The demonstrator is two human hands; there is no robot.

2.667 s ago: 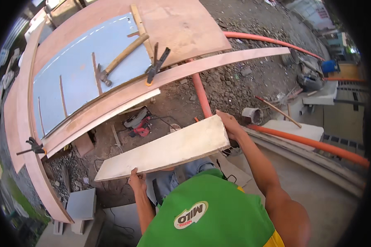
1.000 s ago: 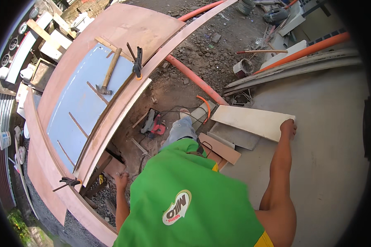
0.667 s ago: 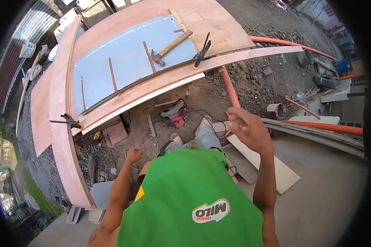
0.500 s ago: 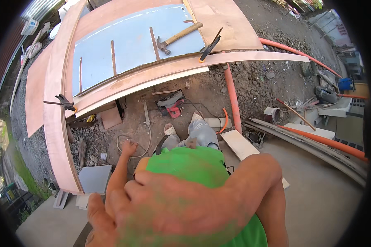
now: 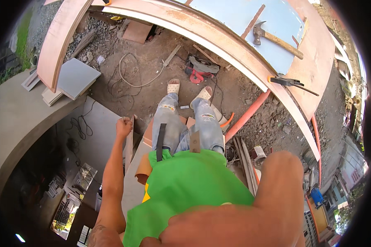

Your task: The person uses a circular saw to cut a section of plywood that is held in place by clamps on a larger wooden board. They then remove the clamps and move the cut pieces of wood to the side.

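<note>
My left hand (image 5: 124, 126) hangs at the end of a lowered arm, left of my knees, its fingers curled closed; anything inside them is hidden. Close in front of my green shirt (image 5: 189, 177), my right hand (image 5: 222, 224) looms large and blurred, its fingers mostly cut off by the lower edge. On the dirt beyond my sandals lies a red and black circular saw (image 5: 200, 68) with a dark cord. A hammer (image 5: 276, 39) with a wooden handle rests on the light-blue panel (image 5: 222, 12). A black and orange clamp (image 5: 292, 82) sits on the long board beside it.
Long plywood strips (image 5: 231, 47) run across the far side. A grey cable (image 5: 146, 82) loops over the dirt. An orange pipe (image 5: 248, 116) slants at right. Grey panels (image 5: 76, 76) lie stacked on the concrete ledge (image 5: 12, 119) at left, above a dark lower space.
My view has swung, bringing my legs and the lower space at left into sight. My right hand has moved down and right in the picture, and my left hand stays low at my side.
</note>
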